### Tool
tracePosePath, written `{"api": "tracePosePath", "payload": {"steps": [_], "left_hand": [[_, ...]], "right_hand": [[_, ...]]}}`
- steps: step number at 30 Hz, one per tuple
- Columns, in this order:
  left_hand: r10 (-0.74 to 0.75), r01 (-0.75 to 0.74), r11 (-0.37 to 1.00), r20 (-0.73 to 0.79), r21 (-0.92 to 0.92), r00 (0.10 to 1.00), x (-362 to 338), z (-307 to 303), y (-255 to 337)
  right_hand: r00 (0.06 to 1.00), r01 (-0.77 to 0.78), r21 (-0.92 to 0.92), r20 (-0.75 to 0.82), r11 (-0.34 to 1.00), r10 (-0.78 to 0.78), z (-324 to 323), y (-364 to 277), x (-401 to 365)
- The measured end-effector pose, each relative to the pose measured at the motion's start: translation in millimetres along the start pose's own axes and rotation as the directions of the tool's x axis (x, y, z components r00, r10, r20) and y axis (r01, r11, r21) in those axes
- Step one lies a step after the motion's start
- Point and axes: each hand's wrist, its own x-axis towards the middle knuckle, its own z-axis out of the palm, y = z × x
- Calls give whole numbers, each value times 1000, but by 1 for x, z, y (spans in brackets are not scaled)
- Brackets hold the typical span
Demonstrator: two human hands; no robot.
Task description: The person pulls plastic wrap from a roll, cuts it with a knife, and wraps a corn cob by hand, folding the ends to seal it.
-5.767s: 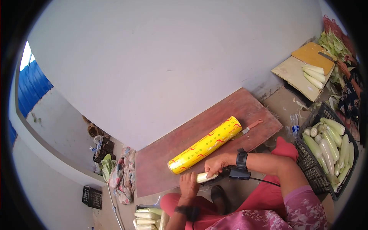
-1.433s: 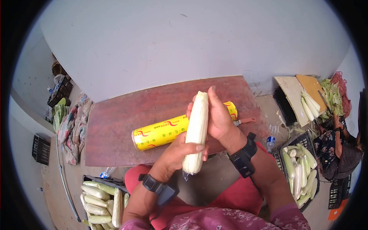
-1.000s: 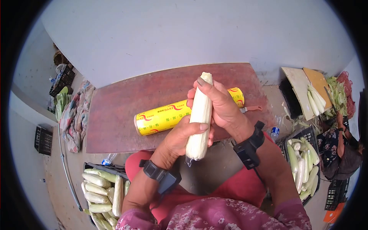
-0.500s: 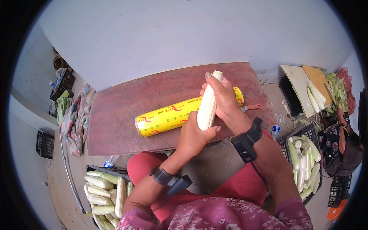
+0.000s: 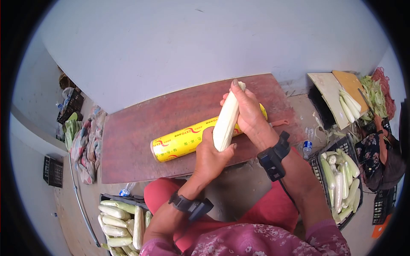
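Observation:
A long, pale cream-green vegetable (image 5: 226,121) with a ridged surface and a rough cut top end is held tilted above the table. Its kind is not certain. My left hand (image 5: 212,152) is closed round the lower end, thumb stretched along the near side. Near the upper end my right hand (image 5: 245,109) grips it, with the thumb on top. Just behind it lies a yellow printed roll of film (image 5: 181,140), slanting across the table and partly hidden by my hands. A red-handled knife (image 5: 279,123) sits right of the roll, its blade mostly hidden.
The reddish-brown table (image 5: 128,132) meets a pale wall. Black crates of similar vegetables stand at the left (image 5: 117,226) and right (image 5: 343,183). Boards (image 5: 326,96) with more stalks lie far right, beside a co-worker's arm (image 5: 381,149). Plastic bottles (image 5: 307,147) rest on the floor.
Both hands and the vegetable have shifted slightly left and nearer to me. The vegetable appears turned a little in my grip. The whole view has tilted slightly.

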Motion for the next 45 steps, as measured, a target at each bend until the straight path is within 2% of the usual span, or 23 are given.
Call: {"api": "tracePosePath", "payload": {"steps": [1, 4, 7, 10, 15, 19, 22, 24, 30, 33, 37, 45], "left_hand": [[29, -30, 1000, -10, -9, 1000, 1, -1, -2], [-262, 305, 914, 186, -266, 947, 6, -9, -6], [-386, 510, 660, 334, -552, 860, 10, -23, 15], [-360, 495, 550, 343, -673, 867, 13, -28, 17], [-251, 578, 323, 521, -749, 816, 11, -31, 8], [-147, 645, 136, 629, -752, 763, 8, -28, 7], [-169, 685, 107, 666, -721, 727, 8, -27, -1], [-191, 689, 139, 664, -711, 723, 9, -27, -3], [-275, 680, 286, 622, -675, 733, 11, -24, 3], [-279, 645, 370, 582, -669, 764, 10, -22, 7], [-243, 542, 530, 495, -653, 834, 7, -21, 16], [-213, 474, 690, 472, -548, 856, 8, -25, 24]], "right_hand": [[999, -10, 26, 34, 1000, 9, -2, 0, 1], [992, -60, 129, 122, 990, 44, -6, 0, 5], [982, -143, 239, 154, 960, 107, -4, 0, 6], [976, -190, 257, 158, 947, 153, 0, -2, 1], [947, -228, 283, 289, 932, 144, 6, 0, -10], [955, -254, 255, 219, 933, 200, 5, 1, -11], [972, -227, 266, 125, 937, 200, 6, 8, -7], [981, -193, 250, 80, 949, 178, 8, 7, -9], [994, -84, 114, 76, 990, 75, 8, 2, -9], [996, -89, 105, 41, 990, 85, 7, 3, -7], [982, -191, 202, 27, 961, 189, 5, 3, -3], [934, -352, 331, 66, 876, 350, -1, 9, 4]]}}
